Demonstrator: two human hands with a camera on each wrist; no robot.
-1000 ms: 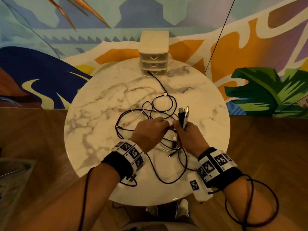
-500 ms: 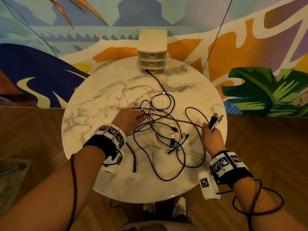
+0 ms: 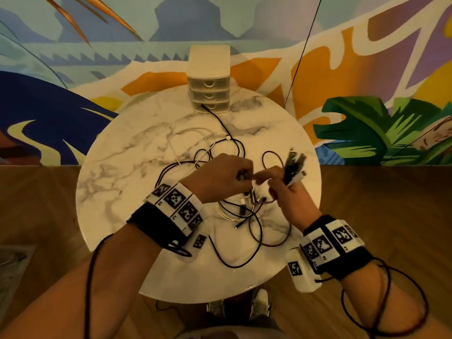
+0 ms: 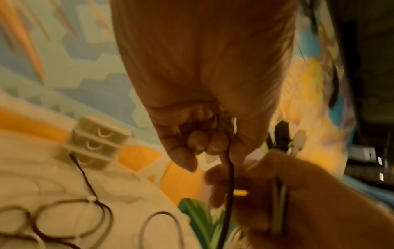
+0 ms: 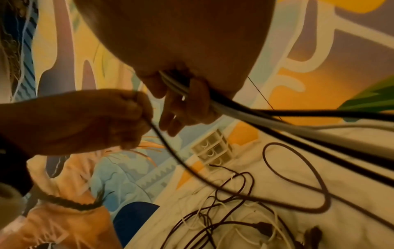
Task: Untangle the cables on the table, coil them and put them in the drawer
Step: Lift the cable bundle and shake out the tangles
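Note:
A tangle of black, white and purple cables (image 3: 234, 209) lies on the round marble table (image 3: 127, 172). My left hand (image 3: 241, 176) hovers over the tangle, fingers curled round one dark cable (image 4: 229, 168) that hangs down from it. Just to its right, my right hand (image 3: 276, 184) grips a bundle of cable ends, their plugs (image 3: 294, 162) sticking up. In the right wrist view white and black cables (image 5: 213, 102) run out of that fist. The two hands nearly touch. A small cream drawer unit (image 3: 209, 91) with three shut drawers stands at the table's far edge.
One black cable end (image 3: 208, 110) lies against the bottom drawer. A purple loop (image 3: 271, 157) lies on the table to the right. Behind the table is a painted wall; wooden floor surrounds it. My shoes (image 3: 260, 304) show under the near edge.
Half a second ago the hands were apart, left out to the left, right out to the right. Both have come back together over the tangle, the left bringing a dark cable.

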